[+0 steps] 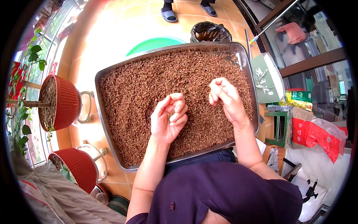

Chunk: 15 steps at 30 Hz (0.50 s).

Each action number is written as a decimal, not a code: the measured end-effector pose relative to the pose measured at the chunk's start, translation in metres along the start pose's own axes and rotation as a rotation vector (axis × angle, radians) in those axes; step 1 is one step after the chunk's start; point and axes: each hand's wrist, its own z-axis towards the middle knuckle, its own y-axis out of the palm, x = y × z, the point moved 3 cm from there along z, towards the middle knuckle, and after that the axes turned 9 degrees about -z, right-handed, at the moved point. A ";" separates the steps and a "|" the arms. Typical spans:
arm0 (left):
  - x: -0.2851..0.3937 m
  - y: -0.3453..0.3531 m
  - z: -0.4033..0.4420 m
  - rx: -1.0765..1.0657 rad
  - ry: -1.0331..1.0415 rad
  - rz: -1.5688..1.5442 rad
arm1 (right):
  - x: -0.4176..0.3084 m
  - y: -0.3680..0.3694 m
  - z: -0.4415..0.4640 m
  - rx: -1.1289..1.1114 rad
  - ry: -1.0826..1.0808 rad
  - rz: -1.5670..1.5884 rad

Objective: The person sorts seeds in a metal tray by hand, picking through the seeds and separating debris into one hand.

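A large metal tray (97, 98) lies in front of me, filled with small reddish-brown, husk-like pieces (134, 93) that look like dried peppercorns. Over its near middle, my left hand (168, 118) is turned palm up with its fingers curled in. A few small bits may lie in that palm, but they are too small to name. To the right, my right hand (227, 98) hovers above the same pieces, thumb and fingertips pinched together. Whatever sits between those fingertips is hidden. The two hands are apart from each other.
A bin lined with a black bag (223, 34) and a green basin (154, 44) stand beyond the tray. Another person's slippered feet (169, 15) are farther back. Red plant pots (69, 102) line the left; a green-grey box (263, 80) and red packaging (317, 132) are right.
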 end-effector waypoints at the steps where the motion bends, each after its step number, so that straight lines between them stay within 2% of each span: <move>1: 0.000 -0.001 0.000 0.015 0.003 0.001 | -0.002 0.001 0.001 0.018 -0.053 -0.048; 3: 0.000 -0.001 0.001 0.002 -0.008 -0.025 | -0.006 0.003 0.002 0.057 -0.159 -0.145; 9: 0.004 -0.006 0.001 0.009 -0.005 -0.059 | 0.003 -0.009 0.003 0.051 -0.129 -0.120; 15: 0.003 -0.012 0.002 0.039 -0.067 0.020 | -0.016 0.009 -0.004 0.099 -0.133 -0.345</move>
